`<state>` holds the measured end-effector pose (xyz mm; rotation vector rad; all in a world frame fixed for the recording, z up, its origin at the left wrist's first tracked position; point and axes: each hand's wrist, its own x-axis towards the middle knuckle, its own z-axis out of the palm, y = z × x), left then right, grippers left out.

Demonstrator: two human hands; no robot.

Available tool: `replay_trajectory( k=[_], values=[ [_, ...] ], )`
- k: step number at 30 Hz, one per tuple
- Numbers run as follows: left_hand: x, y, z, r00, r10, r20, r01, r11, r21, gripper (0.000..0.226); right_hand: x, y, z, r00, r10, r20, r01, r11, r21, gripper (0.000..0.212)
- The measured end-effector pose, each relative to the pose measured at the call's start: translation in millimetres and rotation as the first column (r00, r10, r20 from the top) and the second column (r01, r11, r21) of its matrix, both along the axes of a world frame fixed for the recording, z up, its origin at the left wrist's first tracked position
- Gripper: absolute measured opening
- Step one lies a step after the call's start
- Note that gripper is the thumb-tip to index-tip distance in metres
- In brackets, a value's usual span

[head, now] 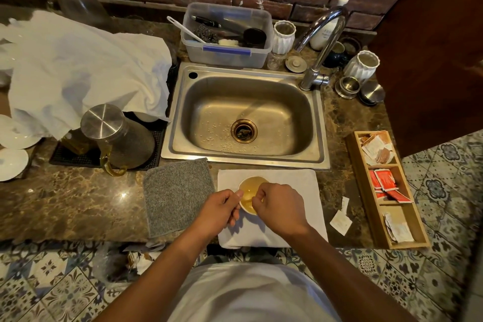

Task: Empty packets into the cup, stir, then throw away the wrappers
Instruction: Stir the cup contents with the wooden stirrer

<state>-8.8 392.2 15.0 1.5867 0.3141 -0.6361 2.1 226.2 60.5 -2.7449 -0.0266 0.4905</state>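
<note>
Low centre of the frame, both hands pinch together over the cup (pixel 252 195) on a white cloth (pixel 295 183): the left hand (pixel 222 208) touches its rim, and the right hand (pixel 281 205) seems to be emptying or stirring, though what it grips is unclear. Torn wrappers (pixel 340 222) lie right on the table, awaiting binning.

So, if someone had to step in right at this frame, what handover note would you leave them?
Left hand: steadies the cup at its rim.
Right hand: closed grip above the cup; what it pinches is too small to tell.
The cup stands on the white cloth in front of the sink and holds amber liquid.
Torn white wrappers lie on the counter right of the cloth; unopened packets sit in the wooden tray.
Done: at least one packet seems opened.
Left: finish stirring, bin the wrappers.
</note>
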Motion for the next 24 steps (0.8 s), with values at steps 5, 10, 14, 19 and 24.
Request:
replay_trajectory(
  k=[5,10,14,19,24],
  values=[
    [-1,0,3,1.0,-0.001,0.003,0.001,1.0,0.006,0.037,3,-1,1,0.999,-0.047,0.006,0.047,0.999,0.022,0.023],
    [-1,-1,4,1.0,0.002,-0.001,-0.002,1.0,0.005,0.037,5,-7,2,1.0,0.016,-0.02,-0.016,0.999,-0.036,0.025],
    [0,0,3,1.0,-0.004,-0.001,0.004,1.0,0.013,0.038,5,-14,2,0.999,0.021,-0.037,-0.023,0.999,-0.046,0.025],
    [0,-2,3,1.0,-0.006,-0.003,0.006,0.999,0.033,0.038,15,-15,4,0.999,-0.001,0.032,0.004,0.996,-0.088,0.021],
    [-1,-2,2,1.0,0.005,0.002,-0.005,1.0,0.025,0.038,15,-2,0,0.995,0.018,0.095,-0.011,0.997,-0.077,0.03]
  ],
)
